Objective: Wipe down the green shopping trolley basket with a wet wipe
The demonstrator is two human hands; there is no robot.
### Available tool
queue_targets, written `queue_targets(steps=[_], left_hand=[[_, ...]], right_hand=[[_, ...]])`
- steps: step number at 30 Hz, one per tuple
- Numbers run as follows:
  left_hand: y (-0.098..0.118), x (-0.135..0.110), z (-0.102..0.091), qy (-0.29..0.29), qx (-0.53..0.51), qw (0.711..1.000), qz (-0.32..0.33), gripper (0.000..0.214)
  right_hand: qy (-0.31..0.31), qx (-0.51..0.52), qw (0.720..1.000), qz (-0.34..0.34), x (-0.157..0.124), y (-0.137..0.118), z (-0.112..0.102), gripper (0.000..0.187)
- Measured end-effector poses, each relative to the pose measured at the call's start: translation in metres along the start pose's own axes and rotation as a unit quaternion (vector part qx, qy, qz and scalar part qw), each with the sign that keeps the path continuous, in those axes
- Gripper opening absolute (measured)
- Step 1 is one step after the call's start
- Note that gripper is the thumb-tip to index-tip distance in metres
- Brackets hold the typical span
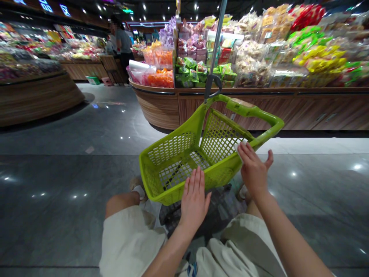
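Observation:
A lime-green plastic shopping cart [170, 148] with a mesh-like basket stands right in front of me, turned so its handle points to the upper right. On the near rim lies my left hand [194, 198], its fingers stretched out and holding nothing. My right hand [253, 169] presses a small white wipe [237, 147] against the rim near the handle; the fingers hide most of it. The basket holds nothing that I can see. A grey pole [216, 42] with a curved hook rises behind the cart's handle.
Behind the cart runs a wood-panelled counter [259, 107] heaped with packaged snacks [250, 57]. A rounded display [37, 96] stands at left. A person [123, 44] stands in the aisle farther back. My knees flank the cart on the grey tiled floor [57, 184].

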State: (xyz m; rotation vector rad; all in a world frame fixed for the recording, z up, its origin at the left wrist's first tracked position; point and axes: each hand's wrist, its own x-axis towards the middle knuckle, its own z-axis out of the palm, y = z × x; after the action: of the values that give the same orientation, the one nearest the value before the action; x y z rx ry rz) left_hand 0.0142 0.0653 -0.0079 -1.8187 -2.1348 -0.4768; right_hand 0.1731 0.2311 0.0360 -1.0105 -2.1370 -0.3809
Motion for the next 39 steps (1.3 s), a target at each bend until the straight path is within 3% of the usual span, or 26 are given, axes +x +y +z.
queue_targets(steps=[4, 6, 9, 11, 13, 16, 20, 23, 26, 28, 31, 35, 37, 39], left_hand=[[0.002, 0.001, 0.001, 0.001, 0.004, 1.0, -0.003, 0.082], [0.001, 0.001, 0.001, -0.001, 0.007, 1.0, -0.001, 0.082], [-0.003, 0.0, 0.0, -0.003, 0.01, 1.0, 0.001, 0.079], [-0.003, -0.001, 0.0, -0.004, 0.012, 1.0, 0.001, 0.078], [-0.002, -0.001, 0.0, -0.004, 0.012, 1.0, -0.002, 0.078], [0.001, 0.001, 0.0, -0.004, 0.011, 1.0, -0.005, 0.079], [0.0, 0.001, 0.0, -0.007, 0.011, 1.0, -0.005, 0.077], [-0.003, 0.0, -0.002, -0.006, 0.014, 1.0, 0.0, 0.076], [-0.004, 0.0, -0.002, -0.008, 0.014, 1.0, 0.001, 0.077], [-0.002, 0.0, -0.002, -0.008, 0.011, 1.0, -0.002, 0.08], [0.0, 0.0, 0.0, -0.004, 0.005, 1.0, -0.008, 0.083], [-0.001, 0.001, 0.001, -0.004, 0.008, 1.0, -0.004, 0.085], [-0.003, 0.0, 0.0, -0.007, 0.012, 1.0, -0.001, 0.083], [-0.006, 0.0, -0.001, -0.009, 0.016, 1.0, 0.0, 0.08]], right_hand=[[-0.072, 0.083, 0.99, -0.093, -0.027, -0.069, 0.004, 0.066], [-0.099, 0.105, 0.98, -0.139, -0.033, -0.08, 0.004, 0.065], [-0.086, 0.08, 0.984, -0.13, -0.021, -0.041, 0.001, 0.064], [-0.038, 0.034, 0.996, -0.069, -0.007, -0.005, -0.001, 0.063], [-0.003, 0.003, 1.0, -0.014, 0.001, 0.011, -0.001, 0.061], [-0.021, 0.022, 0.999, -0.015, -0.008, -0.017, 0.002, 0.063], [-0.097, 0.101, 0.981, -0.132, -0.032, -0.073, 0.003, 0.066], [-0.109, 0.104, 0.975, -0.163, -0.026, -0.051, -0.002, 0.067], [-0.045, 0.038, 0.995, -0.08, -0.005, 0.002, -0.005, 0.064], [-0.001, 0.003, 1.0, -0.017, 0.002, 0.016, -0.005, 0.061], [-0.01, 0.021, 1.0, -0.008, -0.008, -0.018, 0.0, 0.064], [-0.092, 0.099, 0.983, -0.122, -0.034, -0.08, 0.004, 0.067], [-0.106, 0.109, 0.977, -0.15, -0.034, -0.074, 0.003, 0.066], [-0.092, 0.09, 0.983, -0.134, -0.023, -0.045, 0.0, 0.066]])
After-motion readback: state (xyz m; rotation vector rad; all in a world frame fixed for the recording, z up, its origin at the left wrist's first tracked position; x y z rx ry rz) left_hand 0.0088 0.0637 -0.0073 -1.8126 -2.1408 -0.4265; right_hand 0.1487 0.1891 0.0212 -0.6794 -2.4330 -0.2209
